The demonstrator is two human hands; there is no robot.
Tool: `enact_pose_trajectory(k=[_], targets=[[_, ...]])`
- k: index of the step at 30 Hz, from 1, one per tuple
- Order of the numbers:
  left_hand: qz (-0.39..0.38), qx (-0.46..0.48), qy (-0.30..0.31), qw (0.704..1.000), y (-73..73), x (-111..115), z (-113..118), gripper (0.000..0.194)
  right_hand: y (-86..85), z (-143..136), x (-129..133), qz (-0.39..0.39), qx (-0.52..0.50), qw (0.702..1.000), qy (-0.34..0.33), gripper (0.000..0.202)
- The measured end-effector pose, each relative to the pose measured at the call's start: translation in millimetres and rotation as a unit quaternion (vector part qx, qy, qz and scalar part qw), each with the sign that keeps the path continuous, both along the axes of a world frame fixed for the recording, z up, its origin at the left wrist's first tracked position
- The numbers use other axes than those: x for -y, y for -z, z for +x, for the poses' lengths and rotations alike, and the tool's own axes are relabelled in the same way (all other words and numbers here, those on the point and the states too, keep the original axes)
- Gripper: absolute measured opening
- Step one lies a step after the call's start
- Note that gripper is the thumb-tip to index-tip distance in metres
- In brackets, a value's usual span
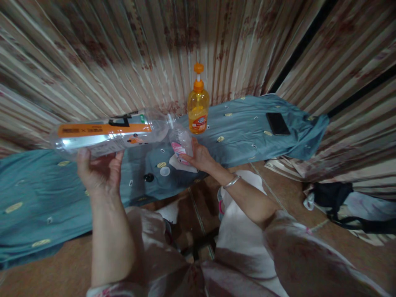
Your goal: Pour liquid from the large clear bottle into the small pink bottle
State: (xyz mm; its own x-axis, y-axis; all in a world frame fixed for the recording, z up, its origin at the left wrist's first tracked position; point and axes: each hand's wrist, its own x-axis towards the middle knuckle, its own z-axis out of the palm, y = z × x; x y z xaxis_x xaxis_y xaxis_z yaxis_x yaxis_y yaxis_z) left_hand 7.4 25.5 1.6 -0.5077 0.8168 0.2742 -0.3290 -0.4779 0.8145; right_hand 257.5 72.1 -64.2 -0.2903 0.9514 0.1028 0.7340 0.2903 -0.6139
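Note:
A large clear bottle (130,131) with an orange and white label lies almost level in my left hand (102,171), its mouth pointing right. My right hand (200,156) grips a small clear bottle (179,142) with a pink label, tilted slightly left. The two bottle mouths meet or nearly meet; whether they touch is unclear. Beneath the small bottle is a white cloth or tissue (185,166). A round clear cap (165,171) and a small black piece (149,177) lie on the blue-green cloth (139,165) just left of it.
Behind my right hand stands an orange pump bottle (198,109) with yellow liquid. A dark phone (277,123) lies toward the cloth's right end. Patterned curtains (123,53) hang behind. Dark and light fabric (334,198) rests on the tiled floor at the right.

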Motion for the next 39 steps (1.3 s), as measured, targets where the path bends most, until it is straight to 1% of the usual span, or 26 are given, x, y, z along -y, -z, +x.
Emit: enact_pose_trajectory(k=[6, 11, 17, 21, 26, 32, 36, 39], targets=[[-0.004, 0.005, -0.009, 1.0, -0.7, -0.5, 1.2, 0.057, 4.4, 0.5, -1.8, 0.007, -0.015, 1.0, -0.005, 0.059], [-0.008, 0.012, -0.01, 1.0, 0.6, -1.0, -1.4, 0.061, 6.6, 0.3, -2.7, 0.011, -0.015, 1.0, -0.006, 0.062], [-0.007, -0.002, -0.008, 1.0, 1.5, -1.8, -2.2, 0.054, 5.1, 0.1, -2.6, 0.001, -0.009, 1.0, -0.006, 0.065], [-0.005, 0.001, -0.004, 1.0, 1.7, -2.3, -2.9, 0.056, 5.4, 0.0, -2.6, 0.003, -0.009, 1.0, -0.003, 0.066], [0.002, 0.006, 0.001, 1.0, 2.6, -2.1, -3.9, 0.052, 6.7, 0.3, -2.9, 0.009, -0.006, 1.0, -0.003, 0.065], [0.003, -0.008, -0.004, 1.0, 0.3, -1.6, -1.2, 0.056, 8.3, -0.1, -3.3, 0.014, -0.008, 1.0, 0.0, 0.063], [0.005, -0.005, 0.004, 1.0, -1.3, -1.6, -0.4, 0.061, 9.9, -0.4, -3.7, 0.025, -0.012, 1.0, 0.004, 0.064], [0.006, -0.006, 0.007, 1.0, -1.0, -1.8, -1.4, 0.06, 10.5, -0.4, -3.9, 0.029, -0.005, 1.0, 0.005, 0.065]])
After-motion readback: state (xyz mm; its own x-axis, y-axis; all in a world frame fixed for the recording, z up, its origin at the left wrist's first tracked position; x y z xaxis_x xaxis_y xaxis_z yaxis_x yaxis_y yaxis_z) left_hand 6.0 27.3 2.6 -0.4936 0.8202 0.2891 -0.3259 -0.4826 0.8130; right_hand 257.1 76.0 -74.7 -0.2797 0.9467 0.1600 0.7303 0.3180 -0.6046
